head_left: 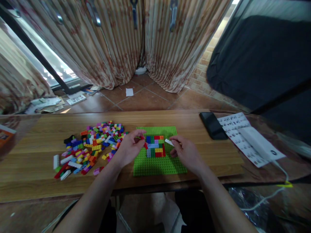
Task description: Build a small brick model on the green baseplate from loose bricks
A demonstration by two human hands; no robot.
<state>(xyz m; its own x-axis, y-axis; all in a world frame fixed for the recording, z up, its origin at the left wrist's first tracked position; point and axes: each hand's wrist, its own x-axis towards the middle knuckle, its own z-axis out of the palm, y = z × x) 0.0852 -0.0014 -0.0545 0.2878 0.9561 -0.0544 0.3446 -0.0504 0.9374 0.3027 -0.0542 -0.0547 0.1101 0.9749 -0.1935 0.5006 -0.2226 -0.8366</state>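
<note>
A green studded baseplate (157, 168) lies on the wooden table in front of me. Near its middle is a block of joined coloured bricks (155, 146) in blue, red, green, yellow and other colours. My left hand (131, 145) is over the plate's left side, its fingers closed on a red brick (145, 145) beside the block. On the other side, my right hand (184, 150) pinches a long white brick (168, 141) between thumb and fingers, just right of the block. The fingers partly hide both held bricks.
A heap of loose bricks (94, 145) spreads over the left of the wooden table (31, 181). To the right are a black phone (213, 125), a printed sheet (234, 124) and a white device with a cable (259, 142). Curtains (116, 48) hang beyond.
</note>
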